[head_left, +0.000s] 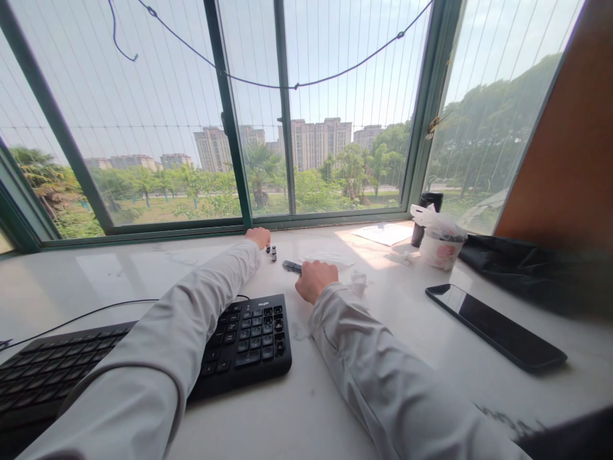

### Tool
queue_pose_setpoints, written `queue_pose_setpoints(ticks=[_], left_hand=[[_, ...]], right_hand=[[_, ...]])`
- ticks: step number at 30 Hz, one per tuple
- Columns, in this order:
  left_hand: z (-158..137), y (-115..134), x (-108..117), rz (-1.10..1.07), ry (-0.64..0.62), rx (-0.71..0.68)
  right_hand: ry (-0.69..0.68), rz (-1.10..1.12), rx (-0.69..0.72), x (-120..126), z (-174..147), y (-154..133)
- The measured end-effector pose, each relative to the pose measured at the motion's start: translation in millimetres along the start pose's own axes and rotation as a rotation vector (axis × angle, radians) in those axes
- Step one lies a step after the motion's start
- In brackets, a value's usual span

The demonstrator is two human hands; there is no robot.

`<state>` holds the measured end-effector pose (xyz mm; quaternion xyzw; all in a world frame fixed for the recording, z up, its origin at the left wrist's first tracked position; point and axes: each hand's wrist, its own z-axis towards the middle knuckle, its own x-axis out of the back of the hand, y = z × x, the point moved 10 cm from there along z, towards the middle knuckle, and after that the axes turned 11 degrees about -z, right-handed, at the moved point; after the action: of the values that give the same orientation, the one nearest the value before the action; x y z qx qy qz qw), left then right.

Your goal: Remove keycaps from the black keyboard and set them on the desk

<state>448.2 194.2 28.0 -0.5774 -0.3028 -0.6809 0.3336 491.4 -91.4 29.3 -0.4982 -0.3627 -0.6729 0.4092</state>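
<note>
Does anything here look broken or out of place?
Yes: on the keyboard, the number pad's rightmost column seems to lack its caps, showing dark recesses unlike the neighbouring keys. Small dark pieces stand near the left hand; they might be the loose caps, but they're too small to tell.

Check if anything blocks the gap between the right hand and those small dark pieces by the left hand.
Only the dark tool held in the right hand, pointing toward the small dark pieces. Past its tip, only countertop shows. The left hand is beyond the pieces, not between.
</note>
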Motion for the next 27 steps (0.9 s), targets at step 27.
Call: queue_pose_setpoints(ticks=[27], left_hand=[[-23, 1, 16, 0.005, 0.001, -0.034]], right_hand=[[0.002, 0.009, 0.006, -2, 0, -1]])
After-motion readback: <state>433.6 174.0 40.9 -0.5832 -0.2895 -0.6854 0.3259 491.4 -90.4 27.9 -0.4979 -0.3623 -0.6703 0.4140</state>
